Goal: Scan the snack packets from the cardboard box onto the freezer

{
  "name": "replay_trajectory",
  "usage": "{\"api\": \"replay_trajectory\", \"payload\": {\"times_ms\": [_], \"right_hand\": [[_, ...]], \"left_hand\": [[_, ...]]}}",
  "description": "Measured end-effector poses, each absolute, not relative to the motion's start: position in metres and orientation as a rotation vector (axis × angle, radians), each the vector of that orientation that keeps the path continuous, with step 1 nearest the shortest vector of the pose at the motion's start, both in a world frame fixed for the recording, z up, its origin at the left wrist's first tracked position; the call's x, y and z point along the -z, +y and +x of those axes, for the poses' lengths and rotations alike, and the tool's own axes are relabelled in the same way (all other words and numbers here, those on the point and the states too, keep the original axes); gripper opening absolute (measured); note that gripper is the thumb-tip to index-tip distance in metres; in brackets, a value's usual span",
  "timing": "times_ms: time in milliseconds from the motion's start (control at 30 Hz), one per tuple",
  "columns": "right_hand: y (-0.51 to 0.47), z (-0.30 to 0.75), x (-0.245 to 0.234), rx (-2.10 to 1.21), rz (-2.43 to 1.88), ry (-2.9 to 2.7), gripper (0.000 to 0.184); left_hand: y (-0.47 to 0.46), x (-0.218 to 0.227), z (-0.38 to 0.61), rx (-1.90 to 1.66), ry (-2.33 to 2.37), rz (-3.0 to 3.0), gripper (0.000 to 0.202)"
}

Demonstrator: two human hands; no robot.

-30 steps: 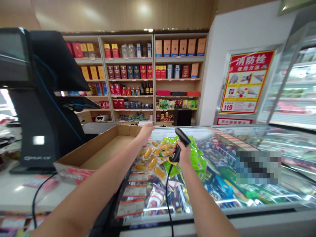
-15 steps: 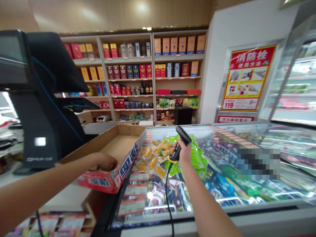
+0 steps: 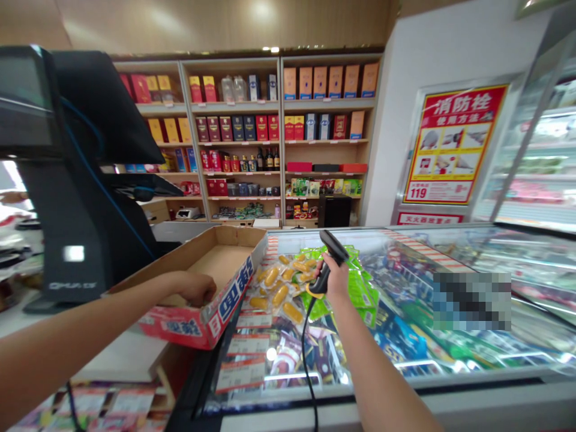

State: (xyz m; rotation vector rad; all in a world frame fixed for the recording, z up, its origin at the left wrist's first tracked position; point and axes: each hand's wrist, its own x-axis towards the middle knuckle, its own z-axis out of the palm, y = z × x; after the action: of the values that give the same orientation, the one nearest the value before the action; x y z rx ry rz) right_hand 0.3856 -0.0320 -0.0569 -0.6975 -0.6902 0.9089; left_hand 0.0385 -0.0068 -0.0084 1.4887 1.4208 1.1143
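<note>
My right hand (image 3: 336, 273) is wrapped round the handle of a black barcode scanner (image 3: 330, 252), its cable running down toward the front edge. Beneath the scanner, several bright green packets (image 3: 362, 288) lie on the glass lid of the freezer. Beside them is a spread of clear-wrapped yellow snack packs (image 3: 279, 295). My left hand (image 3: 198, 289) is closed, reaching over the near wall of an open cardboard box (image 3: 238, 237) with red and blue print. Its fingertips are hidden, so what they hold, if anything, does not show.
A black checkout terminal (image 3: 85, 240) stands at the left, beside the box. The glass-topped freezer (image 3: 396, 258) stretches to the right, with packaged goods under the glass. Shelves of boxed bottles (image 3: 238, 129) line the back wall; a red and yellow poster (image 3: 456, 144) hangs on the right.
My left hand has lifted very slightly at the box, still closed. The scanner in my right hand stays almost where it was. The whole view has shifted a little.
</note>
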Motion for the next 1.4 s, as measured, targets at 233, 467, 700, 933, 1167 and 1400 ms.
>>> {"api": "replay_trajectory", "payload": {"times_ms": [233,467,700,933,1167,1400], "right_hand": [[-0.033,0.385,0.057,-0.89,-0.725,-0.728,0.033],[-0.035,0.385,0.056,-0.9,-0.728,-0.772,0.033],[-0.036,0.382,0.056,-0.947,-0.729,-0.783,0.028],[-0.037,0.386,0.057,-1.001,-0.791,-0.932,0.028],[-0.045,0.387,0.058,-1.178,-0.875,-1.495,0.026],[-0.05,0.38,0.056,-1.199,-0.879,-1.529,0.026]], "left_hand": [[0.008,-0.051,0.038,-0.559,1.429,1.617,0.026],[-0.015,-0.06,0.1,-1.154,0.984,1.08,0.019],[-0.03,-0.004,0.192,-1.37,0.727,0.95,0.024],[0.019,0.049,0.21,-1.527,0.692,0.723,0.023],[0.026,0.073,0.207,-1.679,0.588,0.815,0.032],[0.027,0.074,0.208,-1.713,0.568,0.796,0.039]]}}
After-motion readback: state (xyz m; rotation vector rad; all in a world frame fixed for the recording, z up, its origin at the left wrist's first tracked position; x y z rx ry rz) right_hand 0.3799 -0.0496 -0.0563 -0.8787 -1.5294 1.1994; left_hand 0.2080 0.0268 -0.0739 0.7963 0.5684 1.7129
